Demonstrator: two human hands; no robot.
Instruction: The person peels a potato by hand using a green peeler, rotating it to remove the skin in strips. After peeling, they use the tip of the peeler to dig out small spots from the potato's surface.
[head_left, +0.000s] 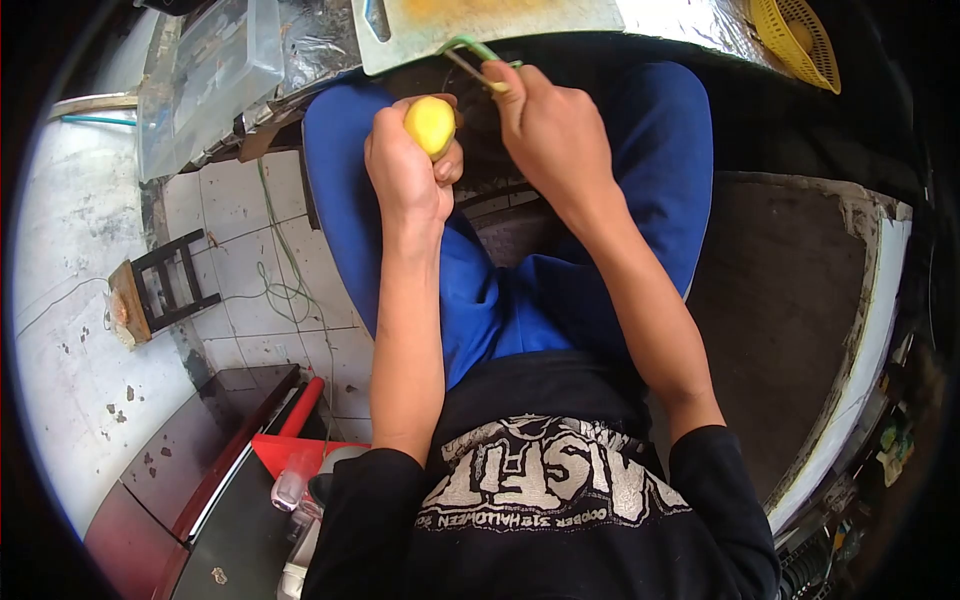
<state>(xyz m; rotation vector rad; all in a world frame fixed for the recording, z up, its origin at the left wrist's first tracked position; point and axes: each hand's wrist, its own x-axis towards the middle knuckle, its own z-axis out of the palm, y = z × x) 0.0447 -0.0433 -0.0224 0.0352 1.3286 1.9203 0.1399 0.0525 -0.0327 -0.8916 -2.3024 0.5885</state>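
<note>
My left hand (408, 165) is wrapped round a peeled yellow potato (431, 126), whose smooth, rounded end shows above the fingers. Just to the right, my right hand (556, 130) grips a peeler (467, 45) with a green frame. The peeler's head points left, above the potato and apart from it. Both hands are over my lap, between the knees of my blue trousers (345, 190). How the right fingers lie round the handle is partly hidden by the back of the hand.
A pale cutting board (375, 50) with a stained surface lies on the table ahead. Left of it stands a clear plastic container (215, 95); a yellow basket (795, 40) is at the far right. A small dark stool (165, 285) and a thin green cord (290, 290) are on the tiled floor.
</note>
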